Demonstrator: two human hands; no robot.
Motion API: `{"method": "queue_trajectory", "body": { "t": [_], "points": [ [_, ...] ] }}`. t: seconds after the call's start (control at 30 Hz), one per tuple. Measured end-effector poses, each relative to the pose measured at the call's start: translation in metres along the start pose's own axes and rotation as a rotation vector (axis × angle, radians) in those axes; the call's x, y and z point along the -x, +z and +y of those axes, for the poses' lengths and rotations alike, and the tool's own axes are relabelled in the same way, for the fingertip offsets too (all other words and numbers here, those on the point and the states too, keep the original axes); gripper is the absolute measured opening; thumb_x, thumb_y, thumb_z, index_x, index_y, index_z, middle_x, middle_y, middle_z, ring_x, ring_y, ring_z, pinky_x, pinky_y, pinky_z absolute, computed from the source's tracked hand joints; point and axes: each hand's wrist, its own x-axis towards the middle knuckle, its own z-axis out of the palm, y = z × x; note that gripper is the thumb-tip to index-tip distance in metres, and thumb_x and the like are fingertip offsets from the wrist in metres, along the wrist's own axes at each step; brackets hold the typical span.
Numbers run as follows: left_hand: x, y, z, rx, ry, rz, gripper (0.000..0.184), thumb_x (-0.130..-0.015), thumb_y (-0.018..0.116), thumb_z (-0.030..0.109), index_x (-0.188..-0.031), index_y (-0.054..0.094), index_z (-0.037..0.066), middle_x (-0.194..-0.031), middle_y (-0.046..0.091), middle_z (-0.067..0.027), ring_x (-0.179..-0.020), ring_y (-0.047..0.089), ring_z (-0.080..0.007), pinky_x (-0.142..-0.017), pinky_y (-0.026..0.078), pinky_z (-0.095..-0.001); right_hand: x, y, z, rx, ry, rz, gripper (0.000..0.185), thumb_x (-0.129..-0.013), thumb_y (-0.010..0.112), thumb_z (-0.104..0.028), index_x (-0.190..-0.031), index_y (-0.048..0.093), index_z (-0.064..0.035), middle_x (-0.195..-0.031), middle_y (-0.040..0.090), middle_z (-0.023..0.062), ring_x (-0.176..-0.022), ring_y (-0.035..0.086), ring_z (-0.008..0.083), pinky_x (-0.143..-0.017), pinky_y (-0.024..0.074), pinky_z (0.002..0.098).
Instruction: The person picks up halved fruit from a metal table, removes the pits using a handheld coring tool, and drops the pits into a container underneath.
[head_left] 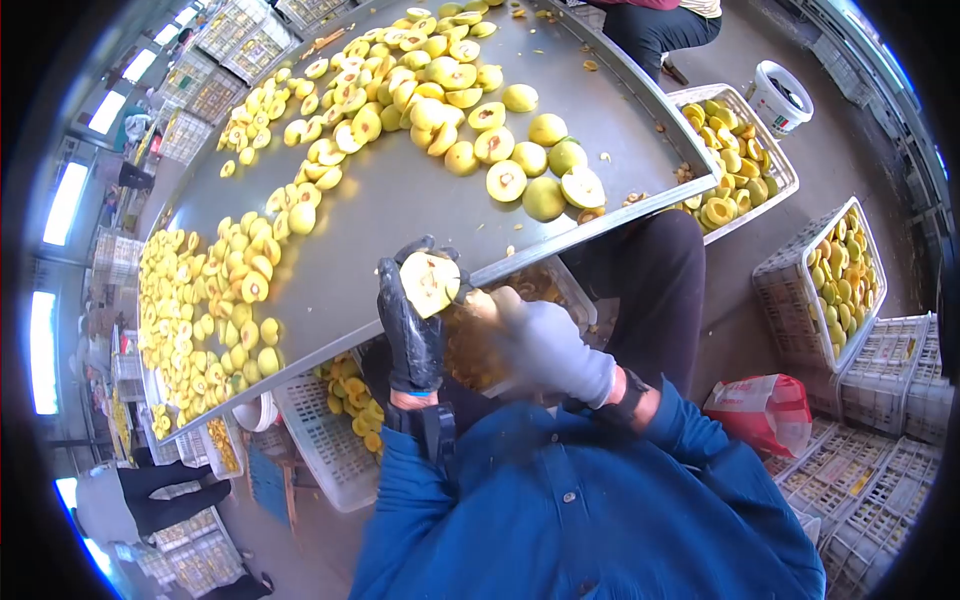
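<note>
My left hand [412,325], in a black glove, grips a pale yellow peach half [430,283] with its cut face turned up. The cut face shows a brownish centre. Close to its right side is my right hand [550,345] in a grey-white glove, smeared by motion. Its fingers look closed around something small, too blurred to make out. Both hands are at the near edge of a metal table [365,235]. Whole peaches [544,199] and many cut halves [240,255] lie across the tabletop.
White crates of fruit stand below the table [325,440], at its right end [790,190] and farther right [755,280]. A white bucket [780,97] and a red-and-white bag [765,415] are on the right. Other people [665,30] are nearby. Crates stack at the lower right [860,480].
</note>
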Motion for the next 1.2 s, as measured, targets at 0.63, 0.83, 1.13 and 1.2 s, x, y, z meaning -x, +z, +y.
{"method": "queue_trajectory", "body": {
  "t": [0.63, 0.83, 1.13, 1.2],
  "points": [
    [0.042, 0.027, 0.034, -0.034, 0.112, 0.262, 0.049, -0.107, 0.032, 0.038, -0.109, 0.061, -0.001, -0.096, 0.067, -0.0111, -0.090, 0.064, -0.0197, -0.086, 0.052, -0.0340, 0.006, 0.008, -0.024, 0.136, -0.158, -0.164, 0.022, -0.082, 0.065, -0.009, -0.095, 0.049, -0.0016, -0.068, 0.063, 0.0184, -0.063, 0.066, 0.0365, -0.055, 0.0518, 0.0442],
    [0.037, 0.022, 0.043, -0.279, 0.209, 0.204, 0.043, -0.106, 0.031, 0.029, -0.105, 0.061, -0.002, -0.092, 0.069, -0.0125, -0.084, 0.066, -0.0217, -0.080, 0.054, -0.0340, 0.007, -0.013, -0.045, -0.514, 0.157, -0.306, 0.023, -0.088, 0.063, -0.013, -0.102, 0.058, 0.0043, -0.083, 0.065, 0.0241, -0.080, 0.067, 0.0278, -0.071, 0.0497, 0.0387],
    [0.030, -0.007, 0.047, -0.122, 0.288, -0.406, 0.051, -0.103, 0.037, 0.038, -0.094, 0.065, -0.004, -0.089, 0.069, -0.0158, -0.083, 0.069, -0.0246, -0.077, 0.056, -0.0367, 0.012, -0.029, -0.033, -0.366, -0.026, -0.465, 0.021, -0.090, 0.063, -0.016, -0.104, 0.061, 0.0007, -0.067, 0.063, 0.0077, -0.060, 0.060, 0.0218, -0.060, 0.0483, 0.0368],
    [0.036, -0.003, 0.060, -0.292, 0.259, -0.346, 0.057, -0.102, 0.038, 0.045, -0.089, 0.066, -0.003, -0.088, 0.069, -0.0153, -0.082, 0.069, -0.0255, -0.076, 0.056, -0.0362, 0.016, -0.028, -0.029, -0.500, 0.039, -0.528, 0.021, -0.090, 0.065, -0.020, -0.098, 0.063, -0.0010, -0.067, 0.058, -0.0017, -0.058, 0.053, 0.0102, -0.054, 0.0429, 0.0295]
  ]
}}
